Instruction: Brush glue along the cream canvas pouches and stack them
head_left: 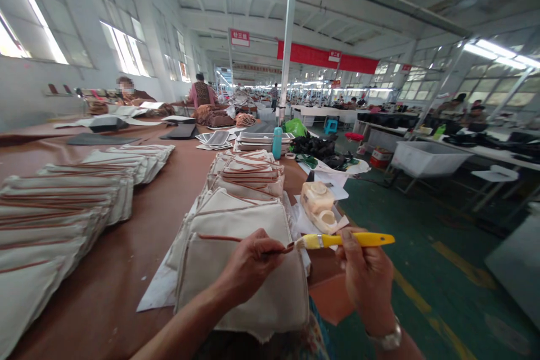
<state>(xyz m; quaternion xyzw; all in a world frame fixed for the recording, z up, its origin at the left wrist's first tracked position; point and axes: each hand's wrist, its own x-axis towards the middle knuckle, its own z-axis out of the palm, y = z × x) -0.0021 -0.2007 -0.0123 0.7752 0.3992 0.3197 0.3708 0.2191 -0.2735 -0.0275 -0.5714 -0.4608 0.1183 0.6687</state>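
Note:
My right hand (366, 275) is closed around a yellow-handled paintbrush (367, 239), whose pale bristles point left. The bristles meet the end of a thin brown leather strip (219, 238) on a cream fabric piece (248, 287). My left hand (253, 259) pinches that strip near its right end, just left of the brush tip. Beneath and behind the piece lies a stack of similar cream pieces (247, 177) with brown edging. A cream plastic container (317, 198) with a round opening stands just beyond my right hand.
Rows of overlapping cream pieces (63, 208) cover the table's left side. A turquoise bottle (277, 143), trays (261, 138) and a dark heap of scraps (323, 149) are farther back. Off the table's right edge is green floor (405, 225). Other people (202, 93) are at distant tables.

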